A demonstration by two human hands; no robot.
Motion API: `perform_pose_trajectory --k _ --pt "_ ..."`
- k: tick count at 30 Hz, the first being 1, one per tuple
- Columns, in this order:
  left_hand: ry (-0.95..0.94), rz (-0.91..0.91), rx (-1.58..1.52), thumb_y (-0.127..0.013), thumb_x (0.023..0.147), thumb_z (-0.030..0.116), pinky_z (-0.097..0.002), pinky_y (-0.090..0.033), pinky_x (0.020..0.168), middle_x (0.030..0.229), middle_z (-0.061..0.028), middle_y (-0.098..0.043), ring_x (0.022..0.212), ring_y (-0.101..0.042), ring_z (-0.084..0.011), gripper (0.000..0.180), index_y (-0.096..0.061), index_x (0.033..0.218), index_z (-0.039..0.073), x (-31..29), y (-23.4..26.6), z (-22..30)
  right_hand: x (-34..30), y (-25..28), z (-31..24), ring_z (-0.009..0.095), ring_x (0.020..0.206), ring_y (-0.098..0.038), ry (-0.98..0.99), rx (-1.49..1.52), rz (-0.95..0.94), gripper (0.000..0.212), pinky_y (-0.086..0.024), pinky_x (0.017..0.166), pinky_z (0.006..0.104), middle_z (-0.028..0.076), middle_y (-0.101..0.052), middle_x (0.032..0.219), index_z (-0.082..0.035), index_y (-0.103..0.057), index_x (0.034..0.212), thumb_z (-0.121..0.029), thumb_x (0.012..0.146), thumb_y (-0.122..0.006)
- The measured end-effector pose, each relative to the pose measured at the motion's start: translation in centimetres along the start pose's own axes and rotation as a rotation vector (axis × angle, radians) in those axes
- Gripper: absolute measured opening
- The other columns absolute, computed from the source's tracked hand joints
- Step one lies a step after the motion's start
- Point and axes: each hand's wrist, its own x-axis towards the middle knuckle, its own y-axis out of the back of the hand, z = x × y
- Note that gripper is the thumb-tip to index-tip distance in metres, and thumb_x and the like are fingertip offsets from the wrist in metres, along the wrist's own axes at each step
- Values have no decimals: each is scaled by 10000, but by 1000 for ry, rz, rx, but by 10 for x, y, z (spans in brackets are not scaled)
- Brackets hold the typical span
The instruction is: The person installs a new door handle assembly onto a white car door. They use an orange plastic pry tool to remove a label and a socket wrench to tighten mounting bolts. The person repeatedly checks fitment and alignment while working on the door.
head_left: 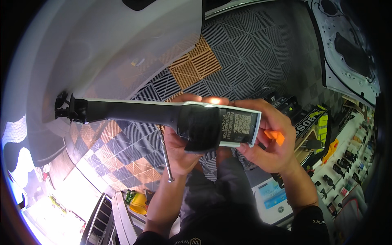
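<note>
A car door handle (143, 113), its black inner side up and its edge pale, lies crosswise in front of me. My left hand (181, 151) is closed around its middle from below, its fingertips showing over the far edge. Beside that hand a thin metal rod (165, 153) with a small rounded end slants down; its upper end is hidden. My right hand (273, 136) grips the wide right end of the handle between thumb and fingers. A small orange plastic piece (275, 136) sticks out between its fingers. A printed label (239, 124) sits near that end.
A pale car body panel (114, 49) curves along the upper left. An open car door (347, 49) stands at the far right. A shelf (326, 171) with several bottles and tools lines the right. A yellow cup (139, 203) stands lower left, above the tiled floor (245, 49).
</note>
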Motion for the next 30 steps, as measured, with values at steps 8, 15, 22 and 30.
perform_pose_trajectory --k 8,15,22,30 --pt "36 68 16 -936 764 122 -417 -596 1038 1408 -142 -547 1294 -627 -363 807 -484 1424 13 -5 1 0 -5 2 -3 196 1112 -687 -132 5 -68 662 -550 952 301 178 -642 1241 150 -510 1388 -56 835 -809" --pt "5 -4 16 -915 795 129 -416 -587 1030 1390 -195 -593 1299 -626 -341 810 -453 1452 19 -4 2 0 -3 -14 10 29 617 -450 12 72 100 635 -336 543 192 44 -685 994 40 -645 1326 -98 738 -843" --pt "27 -19 -13 -867 858 128 -412 -553 1061 1384 -228 -606 1328 -604 -334 779 -428 1486 -6 -6 0 1 -9 -13 18 22 624 -473 61 32 97 646 -343 542 189 50 -698 1007 42 -639 1335 -104 744 -857" --pt "28 91 69 -834 901 259 -520 -525 1109 1522 -342 -451 1400 -526 -407 865 -344 1577 33 -21 15 -2 -8 -14 24 3 562 -441 31 46 81 668 -326 517 175 -2 -714 864 46 -620 1363 -117 762 -862"
